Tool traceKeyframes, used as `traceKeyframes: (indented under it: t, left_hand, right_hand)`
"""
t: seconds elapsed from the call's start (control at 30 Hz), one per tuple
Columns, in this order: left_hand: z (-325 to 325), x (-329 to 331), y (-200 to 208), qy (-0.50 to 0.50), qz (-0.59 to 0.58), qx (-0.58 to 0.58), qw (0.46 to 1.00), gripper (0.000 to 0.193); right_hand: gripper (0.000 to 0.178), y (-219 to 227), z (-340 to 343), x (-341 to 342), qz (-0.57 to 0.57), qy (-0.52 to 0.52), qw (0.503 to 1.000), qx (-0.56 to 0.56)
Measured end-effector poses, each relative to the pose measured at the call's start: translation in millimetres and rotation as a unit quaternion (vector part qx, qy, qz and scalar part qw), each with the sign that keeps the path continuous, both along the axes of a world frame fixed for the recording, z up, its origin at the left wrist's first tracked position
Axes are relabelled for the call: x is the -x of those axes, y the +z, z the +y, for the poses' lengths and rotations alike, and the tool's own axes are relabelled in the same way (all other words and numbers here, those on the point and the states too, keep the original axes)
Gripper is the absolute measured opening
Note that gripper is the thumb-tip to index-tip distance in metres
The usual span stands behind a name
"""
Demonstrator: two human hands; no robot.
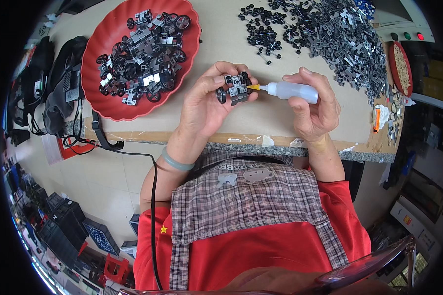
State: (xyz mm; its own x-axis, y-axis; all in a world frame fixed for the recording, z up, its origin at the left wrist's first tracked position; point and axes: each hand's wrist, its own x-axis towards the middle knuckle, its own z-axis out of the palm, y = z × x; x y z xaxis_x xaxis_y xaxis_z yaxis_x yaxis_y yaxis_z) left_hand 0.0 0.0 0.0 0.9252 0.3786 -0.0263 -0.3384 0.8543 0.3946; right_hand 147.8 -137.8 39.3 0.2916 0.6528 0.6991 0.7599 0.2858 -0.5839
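My left hand holds a small grey and black toy car chassis between its fingers, with dark wheels at its sides. In my right hand is a translucent white squeeze bottle, lying nearly level. Its narrow yellow tip points left and meets the right side of the chassis, by a wheel; whether any liquid comes out is too small to tell. Both hands are over the near part of the tabletop.
A red scalloped tray heaped with similar wheeled chassis stands left. Small black wheel axles and a large pile of grey parts lie at the far right. An orange-handled tool rests near the right edge. A black cable hangs left.
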Motion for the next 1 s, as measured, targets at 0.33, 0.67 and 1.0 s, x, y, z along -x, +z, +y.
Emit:
traceKeyframes:
  t: [0.33,0.67,1.0]
  left_hand:
    - [-1,0,1,0.004,0.014,0.007,1.000,0.023]
    - [-1,-2,4,0.006,0.015,0.013,1.000,0.021]
    - [-2,2,4,0.007,0.041,0.015,0.999,0.021]
  right_hand:
    - [0.046,3,0,1,-0.045,-0.026,0.999,0.010]
    - [0.044,4,-1,-2,0.005,-0.006,1.000,0.006]
    - [0.039,1,-11,-5,0.393,0.012,0.896,0.206]
